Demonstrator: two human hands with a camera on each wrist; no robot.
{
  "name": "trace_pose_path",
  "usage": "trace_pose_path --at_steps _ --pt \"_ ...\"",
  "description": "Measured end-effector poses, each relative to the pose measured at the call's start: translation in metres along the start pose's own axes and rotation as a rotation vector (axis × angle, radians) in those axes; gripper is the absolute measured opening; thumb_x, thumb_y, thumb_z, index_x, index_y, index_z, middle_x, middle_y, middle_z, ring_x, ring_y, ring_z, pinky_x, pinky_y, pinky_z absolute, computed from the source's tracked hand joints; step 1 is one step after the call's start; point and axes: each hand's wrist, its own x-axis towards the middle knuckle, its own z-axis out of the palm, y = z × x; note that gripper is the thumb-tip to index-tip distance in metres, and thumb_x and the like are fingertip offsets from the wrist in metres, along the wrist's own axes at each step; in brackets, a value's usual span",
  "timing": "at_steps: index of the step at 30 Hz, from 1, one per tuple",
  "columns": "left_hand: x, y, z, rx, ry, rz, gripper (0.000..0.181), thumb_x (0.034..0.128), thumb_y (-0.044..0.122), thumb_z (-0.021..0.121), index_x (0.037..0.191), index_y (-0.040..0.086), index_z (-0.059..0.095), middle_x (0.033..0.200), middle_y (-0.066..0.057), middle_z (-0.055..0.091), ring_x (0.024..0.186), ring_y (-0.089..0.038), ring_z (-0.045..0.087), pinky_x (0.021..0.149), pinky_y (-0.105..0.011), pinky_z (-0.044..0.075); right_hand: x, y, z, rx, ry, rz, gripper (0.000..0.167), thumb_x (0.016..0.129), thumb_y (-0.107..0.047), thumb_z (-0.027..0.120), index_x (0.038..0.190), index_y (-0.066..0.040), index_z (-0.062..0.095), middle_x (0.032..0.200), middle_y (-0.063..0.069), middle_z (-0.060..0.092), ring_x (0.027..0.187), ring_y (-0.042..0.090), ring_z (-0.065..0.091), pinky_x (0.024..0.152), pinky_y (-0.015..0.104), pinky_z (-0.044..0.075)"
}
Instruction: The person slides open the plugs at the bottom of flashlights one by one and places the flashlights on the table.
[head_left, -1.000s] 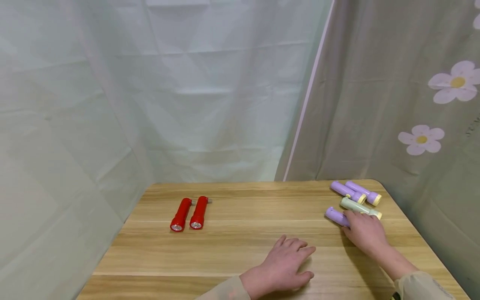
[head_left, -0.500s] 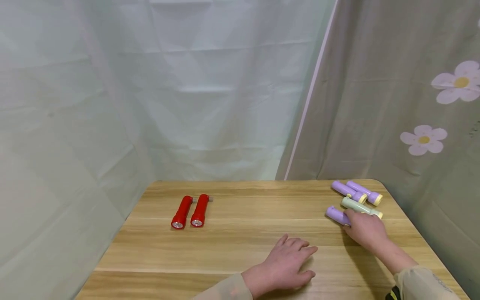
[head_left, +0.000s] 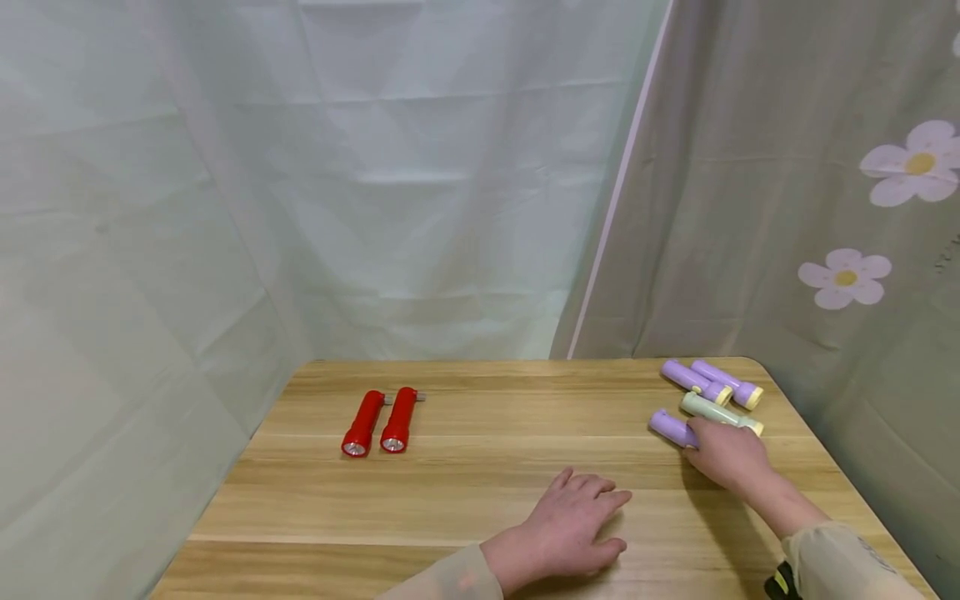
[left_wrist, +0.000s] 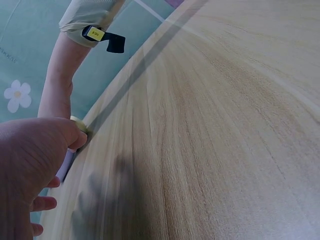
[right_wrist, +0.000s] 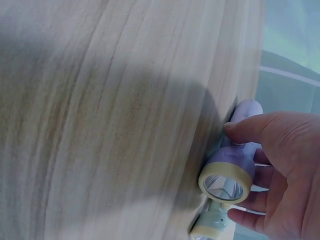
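My right hand [head_left: 726, 455] holds a purple flashlight [head_left: 669, 427] lying at the right of the table, its thumb on one side and fingers on the other. In the right wrist view the cream-rimmed head of this purple flashlight [right_wrist: 235, 162] faces the camera. A pale green flashlight [head_left: 711, 409] lies just behind it, partly covered by the hand; my fingers come close to its head, and contact is unclear. My left hand [head_left: 566, 531] is over the front middle of the table, fingers spread and holding nothing.
Two more purple flashlights [head_left: 686, 377] lie side by side at the back right corner. Two red flashlights [head_left: 363, 423] lie at the left, lenses toward me. The wooden table [head_left: 510, 408] reaches a light curtain [head_left: 435, 208] at the back and sides.
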Motion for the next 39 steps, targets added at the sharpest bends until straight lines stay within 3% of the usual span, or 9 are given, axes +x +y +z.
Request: trace_pose_path --at_steps 5,13,22,29,35,39 --pt "-0.001 -0.001 0.000 -0.001 0.001 -0.003 0.059 0.0987 0.055 0.057 0.152 0.030 0.049 0.146 0.008 0.051 0.137 -0.012 0.045 0.115 -0.051 0.033 0.000 -0.005 -0.004 0.029 -0.023 0.044 0.021 0.081 -0.019 0.077 0.093 -0.010 0.063 0.076 0.003 0.061 0.069 0.026 0.058 0.058 0.057 0.046" --pt "-0.001 0.000 -0.002 -0.004 -0.005 -0.006 0.059 0.0988 0.055 0.057 0.152 0.030 0.049 0.146 0.008 0.052 0.137 -0.012 0.045 0.115 -0.052 0.033 0.001 -0.010 -0.006 0.043 -0.074 0.097 0.034 0.082 -0.017 0.078 0.109 -0.004 0.062 0.088 0.014 0.068 0.076 0.033 0.065 0.054 0.055 0.047" --pt "-0.001 -0.001 -0.003 -0.008 -0.002 -0.017 0.059 0.0986 0.054 0.057 0.151 0.030 0.049 0.146 0.009 0.052 0.136 -0.012 0.046 0.115 -0.052 0.033 0.000 -0.012 -0.010 -0.009 -0.082 0.099 0.022 0.082 -0.020 0.079 0.086 -0.007 0.061 0.079 0.010 0.066 0.071 0.031 0.063 0.057 0.058 0.048" --pt "-0.003 -0.004 -0.003 -0.032 -0.005 -0.044 0.060 0.0989 0.054 0.057 0.153 0.031 0.047 0.148 0.009 0.051 0.137 -0.012 0.046 0.115 -0.052 0.032 -0.005 -0.012 -0.007 -0.002 -0.018 0.059 0.027 0.081 -0.027 0.083 0.084 -0.011 0.061 0.074 0.004 0.063 0.067 0.028 0.062 0.059 0.057 0.047" --pt "-0.007 -0.015 -0.002 -0.072 0.006 -0.070 0.060 0.0997 0.054 0.057 0.153 0.030 0.046 0.148 0.009 0.050 0.137 -0.014 0.046 0.115 -0.053 0.033 -0.009 -0.016 -0.003 0.030 0.065 0.030 0.031 0.083 -0.033 0.083 0.082 -0.014 0.058 0.065 -0.003 0.051 0.059 0.020 0.050 0.055 0.051 0.043" --pt "-0.009 -0.022 -0.004 -0.097 0.030 -0.077 0.059 0.1002 0.052 0.057 0.153 0.028 0.047 0.149 0.008 0.051 0.137 -0.016 0.047 0.115 -0.053 0.034 -0.010 -0.023 -0.004 0.037 0.123 -0.005 0.029 0.084 -0.032 0.083 0.085 -0.016 0.058 0.066 -0.005 0.051 0.060 0.018 0.050 0.059 0.054 0.043"
